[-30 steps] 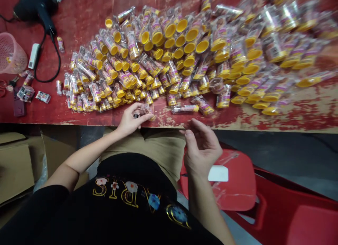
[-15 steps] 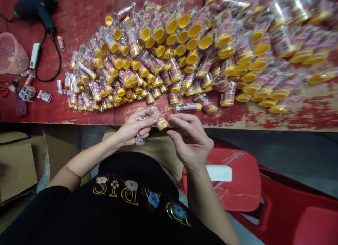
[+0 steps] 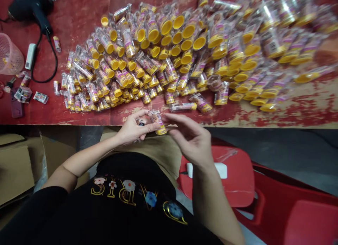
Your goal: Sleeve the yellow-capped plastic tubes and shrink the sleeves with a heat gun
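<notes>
At the table's (image 3: 237, 122) near edge, our left hand (image 3: 132, 129) pinches a slanted tube (image 3: 156, 119), yellow end beside our half-open, seemingly empty right hand (image 3: 196, 141).

Looks like a small packing workshop. Worn red worktable (image 3: 87, 118) past the fingers, loaded with a bulk pile of identical yellow-capped tubes (image 3: 158, 55). Heat gun or dryer (image 3: 33, 5) beyond the fingers, far left. Cardboard boxes (image 3: 16, 167) nearer the body, left of the fingers.
</notes>
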A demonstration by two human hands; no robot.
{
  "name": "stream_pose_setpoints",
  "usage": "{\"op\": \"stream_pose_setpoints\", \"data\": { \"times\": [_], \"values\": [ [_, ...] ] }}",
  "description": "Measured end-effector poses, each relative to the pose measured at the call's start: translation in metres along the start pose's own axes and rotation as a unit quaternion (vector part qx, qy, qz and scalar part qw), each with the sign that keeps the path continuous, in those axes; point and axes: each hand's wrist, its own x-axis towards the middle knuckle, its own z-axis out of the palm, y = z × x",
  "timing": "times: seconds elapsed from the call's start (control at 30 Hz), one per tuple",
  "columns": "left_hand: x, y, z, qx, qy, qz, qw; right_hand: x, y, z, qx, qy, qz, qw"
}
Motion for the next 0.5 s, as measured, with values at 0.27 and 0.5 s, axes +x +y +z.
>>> {"op": "stream_pose_setpoints", "data": {
  "times": [0.27,0.5],
  "values": [
    [0.028,0.008,0.024,-0.103,0.044,0.017,0.994,0.026,0.01,-0.014,-0.131,0.125,-0.045,0.982],
    [0.035,0.018,0.025,-0.308,0.045,-0.152,0.938,0.133,0.044,-0.142,-0.346,0.317,0.029,0.883]
  ]
}}
